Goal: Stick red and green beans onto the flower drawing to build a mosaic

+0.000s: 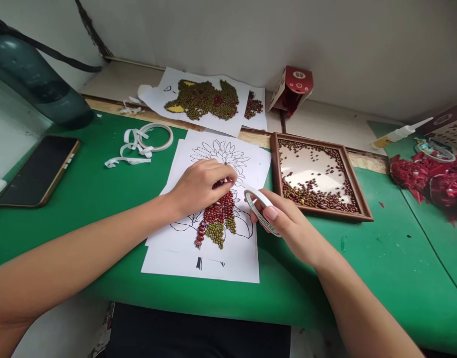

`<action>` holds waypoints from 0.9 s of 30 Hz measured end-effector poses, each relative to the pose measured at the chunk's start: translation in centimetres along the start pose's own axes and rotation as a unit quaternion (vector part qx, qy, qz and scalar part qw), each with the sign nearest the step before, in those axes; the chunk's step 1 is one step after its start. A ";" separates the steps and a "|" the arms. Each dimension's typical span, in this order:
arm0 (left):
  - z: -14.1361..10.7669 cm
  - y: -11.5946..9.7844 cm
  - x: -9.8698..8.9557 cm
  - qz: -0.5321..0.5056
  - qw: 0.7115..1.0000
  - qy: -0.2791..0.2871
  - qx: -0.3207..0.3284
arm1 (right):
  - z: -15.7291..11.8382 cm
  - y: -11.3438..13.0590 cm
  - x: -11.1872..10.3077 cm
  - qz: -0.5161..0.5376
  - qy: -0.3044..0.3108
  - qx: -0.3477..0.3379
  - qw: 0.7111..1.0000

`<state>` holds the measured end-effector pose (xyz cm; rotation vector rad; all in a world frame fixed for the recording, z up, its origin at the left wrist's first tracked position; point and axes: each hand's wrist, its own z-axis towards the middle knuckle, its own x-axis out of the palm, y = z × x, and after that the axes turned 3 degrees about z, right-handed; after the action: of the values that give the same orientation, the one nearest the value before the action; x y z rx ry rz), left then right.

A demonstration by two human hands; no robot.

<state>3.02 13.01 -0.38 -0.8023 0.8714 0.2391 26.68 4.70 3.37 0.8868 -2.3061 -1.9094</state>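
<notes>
My right hand [288, 223] grips a roll of double-sided tape [259, 199] by its ring, tilted over the right side of the drawing. A short white strip runs from the roll to my left hand [206, 184], whose thumb and forefinger are pinched at its end. Under my left hand lies a sheet of paper [159, 261] with a flower drawn in black outline. Red beans [217, 213] and green mung beans [215, 232] cover part of the drawing's middle. My left hand hides some of the flower and beans.
A brown frame tray [357, 199] of loose beans stands right of the paper. Left are another tape roll [169, 136], curled backing strips [129, 160], a phone [38, 171] and a bottle [35, 74]. Behind are a bean picture [206, 102], red box [301, 79] and glue bottle [394, 135].
</notes>
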 end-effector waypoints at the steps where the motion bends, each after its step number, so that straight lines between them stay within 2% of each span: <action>1: 0.0 0.0 0.0 -0.006 1.000 0.006 0.006 | -0.1 0.0 -0.1 -0.006 -0.002 0.004 1.000; 8: 0.1 0.4 0.0 -0.053 0.997 0.045 0.028 | 0.0 -0.1 -0.3 -0.037 0.006 0.018 0.999; 14: 0.0 0.1 -0.2 -0.044 0.998 0.037 0.032 | -0.4 0.0 -0.6 -0.049 0.013 0.020 0.999; 27: -0.1 0.2 -0.1 -0.003 0.997 0.056 0.059 | -0.9 1.7 -0.5 -0.071 0.060 0.079 0.993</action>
<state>2.75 13.08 -0.43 -0.7130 0.9796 0.1359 26.73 4.29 5.35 1.1776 -2.4079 -1.6864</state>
